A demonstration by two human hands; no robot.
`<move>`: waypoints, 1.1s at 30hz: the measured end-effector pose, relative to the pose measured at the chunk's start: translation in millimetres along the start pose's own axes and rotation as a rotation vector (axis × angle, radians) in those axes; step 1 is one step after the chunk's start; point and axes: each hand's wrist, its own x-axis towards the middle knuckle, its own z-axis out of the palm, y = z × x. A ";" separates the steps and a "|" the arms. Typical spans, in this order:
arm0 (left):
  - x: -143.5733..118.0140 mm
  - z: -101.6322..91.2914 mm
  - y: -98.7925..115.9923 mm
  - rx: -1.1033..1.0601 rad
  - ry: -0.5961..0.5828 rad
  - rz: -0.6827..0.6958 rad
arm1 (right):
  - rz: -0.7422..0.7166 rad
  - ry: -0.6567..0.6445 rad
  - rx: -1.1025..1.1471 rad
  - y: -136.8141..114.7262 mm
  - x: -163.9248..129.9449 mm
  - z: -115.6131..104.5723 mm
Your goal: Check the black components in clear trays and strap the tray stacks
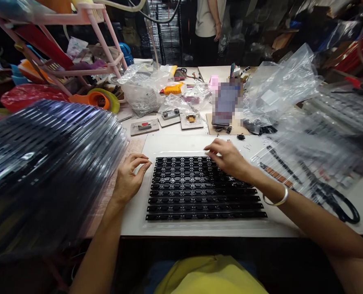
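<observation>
A shallow clear plastic tray (149,223) lies on the white table in front of me. Several rows of black strips (181,192) fill it, each bearing small dark blocks. My left hand (130,176) is at the tray's far left corner, thumb and forefinger pinched together at the rim. Over the far right part of the strips reaches my right hand (228,158), its fingers bent and closed near the tray's far edge. What either pinch holds, if anything, is too small to make out. A bangle (277,200) circles my right wrist.
A tall stack of filled plastic trays (55,163) rises at left. Scissors (334,200) lie at right beside clear plastic trays. Small flat fixtures (144,126), a phone-like blurred object (227,102) and plastic bags (285,85) sit behind. A person (210,24) stands further back.
</observation>
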 end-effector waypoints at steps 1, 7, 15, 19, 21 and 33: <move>-0.1 -0.2 0.0 0.000 0.007 0.000 | 0.051 0.053 0.047 7.8 -1.2 -6.4; 0.6 -2.3 4.0 -0.005 0.075 -0.004 | -0.010 -0.092 -0.052 29.9 -14.6 -4.2; -31.5 -21.4 67.6 0.038 0.159 0.076 | -0.049 0.019 -0.141 3.9 -27.4 -6.6; -59.9 -3.0 115.3 0.040 -0.065 0.247 | -0.021 0.061 0.187 -46.1 -67.5 -30.2; -68.5 11.6 132.6 0.004 -0.181 0.371 | 0.067 -0.130 0.509 -70.5 -91.7 -33.4; -86.6 34.0 155.0 -0.104 -0.496 0.548 | 0.583 -0.620 1.590 -81.1 -140.7 -9.2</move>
